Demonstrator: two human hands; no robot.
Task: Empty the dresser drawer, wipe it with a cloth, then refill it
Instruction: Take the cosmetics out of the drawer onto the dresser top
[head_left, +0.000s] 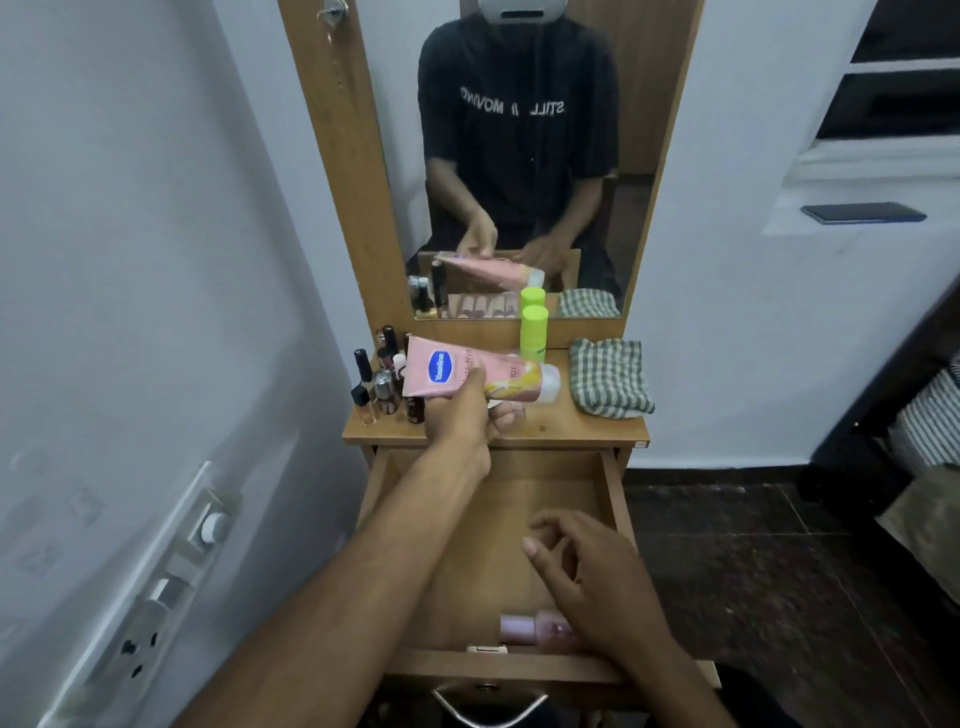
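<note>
Nearest, right hand (597, 582) hovers loose-fingered, empty, over open wooden dresser drawer (615, 488) holding small pink bottle (535, 629) at front edge, left hand (462, 415) fingers wrapped around pink lotion tube (478, 375) above dresser top (571, 428), green-checked folded cloth (609, 378) at right rear.

To your left, a switch panel (171, 577) is mounted on the white wall (130, 260), with a round dial and sockets on it. At upper right you see a dark phone (862, 213) lying flat on a white ledge (852, 182). The floor (753, 561) to your right is dark tile. Striped fabric (930, 421) shows at the right edge.
</note>
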